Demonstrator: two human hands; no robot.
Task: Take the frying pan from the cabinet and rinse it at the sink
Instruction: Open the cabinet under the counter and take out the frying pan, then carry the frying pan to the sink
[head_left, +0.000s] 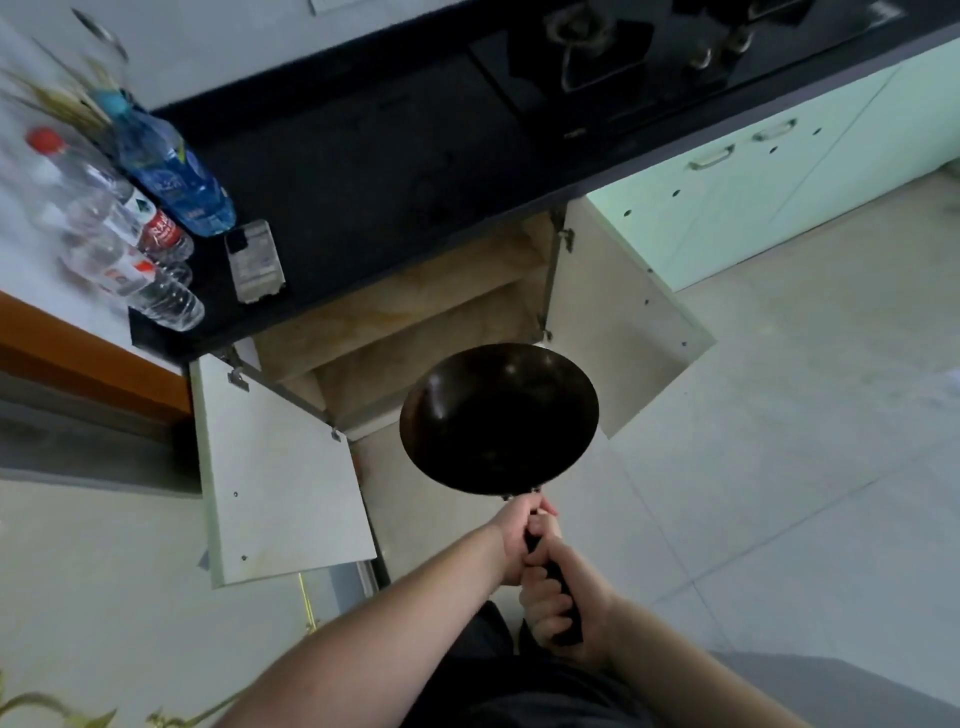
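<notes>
— Just outside the open cabinet (415, 332), held out above the floor: frying pan (498, 418), bowl up.
— Gripped how?
— Left hand (522, 540) wrapped round the handle nearest the pan, right hand (566, 597) clenched behind it.
— Near the cabinet?
— Bottles (150, 208) on the counter above.

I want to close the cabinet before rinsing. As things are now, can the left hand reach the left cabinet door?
Probably not at once: the left hand grips the frying pan handle together with the right hand. The left cabinet door stands open, unobstructed, beside it.
</notes>
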